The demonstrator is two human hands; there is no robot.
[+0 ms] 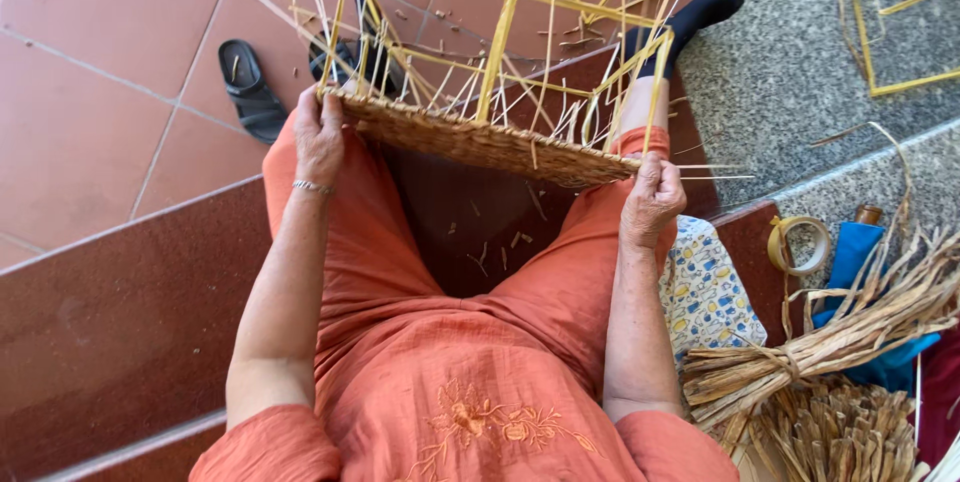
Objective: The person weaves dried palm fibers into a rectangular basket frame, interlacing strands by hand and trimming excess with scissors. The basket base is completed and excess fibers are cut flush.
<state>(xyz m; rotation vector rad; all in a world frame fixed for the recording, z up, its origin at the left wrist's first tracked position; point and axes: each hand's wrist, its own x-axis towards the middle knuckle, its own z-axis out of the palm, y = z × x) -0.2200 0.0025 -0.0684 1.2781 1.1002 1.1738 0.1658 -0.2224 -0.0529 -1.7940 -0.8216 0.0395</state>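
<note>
head view: each hand's grip, left [319,134] and right [652,197], closed on an empty half-woven basket [480,140]

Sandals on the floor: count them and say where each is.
2. One black sandal lies on the tiles left of the basket frame; another sandal shows behind its canes, partly hidden.

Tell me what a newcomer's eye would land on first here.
First, the half-woven basket at centre, yellow frame rods rising from its woven base, gripped at either end by the left hand and right hand. Next, the bundle of dried straw at lower right, then the black sandal on the tiled floor.
</note>
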